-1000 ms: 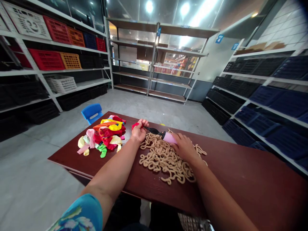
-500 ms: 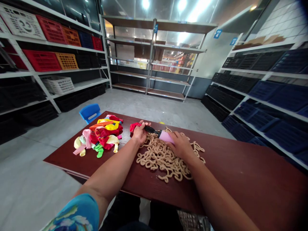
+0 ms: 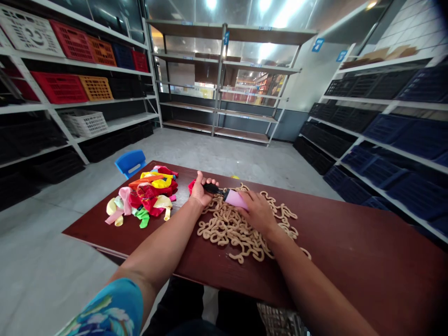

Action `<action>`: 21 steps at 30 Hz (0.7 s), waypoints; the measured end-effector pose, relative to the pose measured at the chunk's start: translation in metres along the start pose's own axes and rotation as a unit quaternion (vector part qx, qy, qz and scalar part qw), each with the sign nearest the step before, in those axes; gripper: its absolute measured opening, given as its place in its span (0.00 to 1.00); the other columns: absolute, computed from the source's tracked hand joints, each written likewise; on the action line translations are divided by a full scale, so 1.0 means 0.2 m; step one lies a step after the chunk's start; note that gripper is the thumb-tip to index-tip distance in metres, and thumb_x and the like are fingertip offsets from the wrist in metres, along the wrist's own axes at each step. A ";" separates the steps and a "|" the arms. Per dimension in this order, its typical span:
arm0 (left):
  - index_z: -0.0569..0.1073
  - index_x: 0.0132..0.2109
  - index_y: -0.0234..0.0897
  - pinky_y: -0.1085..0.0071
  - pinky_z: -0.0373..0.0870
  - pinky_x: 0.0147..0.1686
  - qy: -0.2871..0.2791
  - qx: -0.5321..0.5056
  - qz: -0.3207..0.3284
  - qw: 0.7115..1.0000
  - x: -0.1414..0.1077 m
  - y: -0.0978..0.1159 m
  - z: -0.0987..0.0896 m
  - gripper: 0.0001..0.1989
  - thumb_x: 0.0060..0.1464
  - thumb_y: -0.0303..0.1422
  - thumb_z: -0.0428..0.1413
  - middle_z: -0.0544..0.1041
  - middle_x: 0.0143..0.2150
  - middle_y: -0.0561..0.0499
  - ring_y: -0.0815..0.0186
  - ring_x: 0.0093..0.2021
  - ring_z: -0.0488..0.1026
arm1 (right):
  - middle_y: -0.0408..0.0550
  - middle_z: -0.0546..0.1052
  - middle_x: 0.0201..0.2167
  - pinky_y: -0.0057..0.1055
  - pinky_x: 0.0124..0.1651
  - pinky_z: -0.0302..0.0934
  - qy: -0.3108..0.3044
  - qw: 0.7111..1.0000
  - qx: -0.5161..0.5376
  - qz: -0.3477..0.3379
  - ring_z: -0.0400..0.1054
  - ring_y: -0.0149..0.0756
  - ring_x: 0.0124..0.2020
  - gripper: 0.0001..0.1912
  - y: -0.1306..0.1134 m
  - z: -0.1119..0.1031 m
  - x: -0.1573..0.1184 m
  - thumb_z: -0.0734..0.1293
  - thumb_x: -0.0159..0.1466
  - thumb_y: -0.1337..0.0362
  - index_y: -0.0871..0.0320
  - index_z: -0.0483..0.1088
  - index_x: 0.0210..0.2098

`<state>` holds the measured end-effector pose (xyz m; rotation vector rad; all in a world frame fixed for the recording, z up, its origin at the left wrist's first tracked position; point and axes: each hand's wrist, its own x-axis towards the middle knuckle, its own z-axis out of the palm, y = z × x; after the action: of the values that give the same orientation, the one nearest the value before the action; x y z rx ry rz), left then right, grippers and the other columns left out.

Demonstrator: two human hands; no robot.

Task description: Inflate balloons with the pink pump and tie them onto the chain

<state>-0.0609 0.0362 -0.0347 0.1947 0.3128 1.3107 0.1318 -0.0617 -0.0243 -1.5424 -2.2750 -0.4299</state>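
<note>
My right hand point(image 3: 258, 213) grips the pink handle point(image 3: 235, 199) of a tool above a pile of tan, curled, rope-like pieces point(image 3: 233, 226). The tool's black end point(image 3: 212, 188) points left and lies against my left hand point(image 3: 203, 190), which is palm up with its thumb raised and its fingers loosely apart. Part of a red item point(image 3: 191, 186) shows just left of my left hand, mostly hidden by it. Farther left lies a heap of limp, colourful balloons point(image 3: 147, 195), red, yellow, pink, cream and green.
The dark red table point(image 3: 336, 242) extends to the right. A blue chair point(image 3: 130, 162) stands behind its left corner. Shelves with red, orange, white and dark crates line the left side, and dark crates point(image 3: 402, 177) fill the right racks. A metal rack point(image 3: 221, 79) stands at the back.
My left thumb has lifted away from the black end of the tool. The pink handle and my right hand have shifted slightly left. A tan loop now shows beside my right forearm.
</note>
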 end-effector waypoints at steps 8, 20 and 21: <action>0.46 0.20 0.38 0.70 0.60 0.22 0.036 -0.003 0.085 0.996 -0.04 0.04 0.12 0.24 0.55 0.44 0.48 0.52 0.14 0.57 0.71 0.15 0.55 | 0.55 0.66 0.52 0.39 0.49 0.50 0.015 0.999 -0.030 0.040 0.58 0.45 0.49 0.32 -0.03 -0.03 0.01 0.61 0.59 0.51 0.58 0.54 0.58; 0.47 0.22 0.38 0.70 0.59 0.20 0.056 0.058 0.132 0.988 -0.02 0.05 0.33 0.20 0.56 0.40 0.47 0.52 0.14 0.58 0.71 0.14 0.56 | 0.47 0.70 0.38 0.30 0.36 0.51 0.004 0.983 -0.063 0.171 0.61 0.38 0.40 0.19 0.11 -0.01 -0.01 0.67 0.54 0.52 0.55 0.62 0.39; 0.47 0.22 0.38 0.70 0.59 0.20 0.055 0.060 0.136 0.987 -0.01 0.07 0.35 0.20 0.56 0.40 0.47 0.51 0.14 0.59 0.71 0.14 0.56 | 0.47 0.70 0.38 0.30 0.35 0.51 0.006 0.982 -0.067 0.179 0.61 0.38 0.39 0.18 0.13 -0.01 -0.01 0.67 0.54 0.52 0.55 0.62 0.39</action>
<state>-0.0505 0.0399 0.0356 0.2750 0.4728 1.5781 0.1573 -0.0549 -0.0213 -1.9597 -1.9333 -0.4949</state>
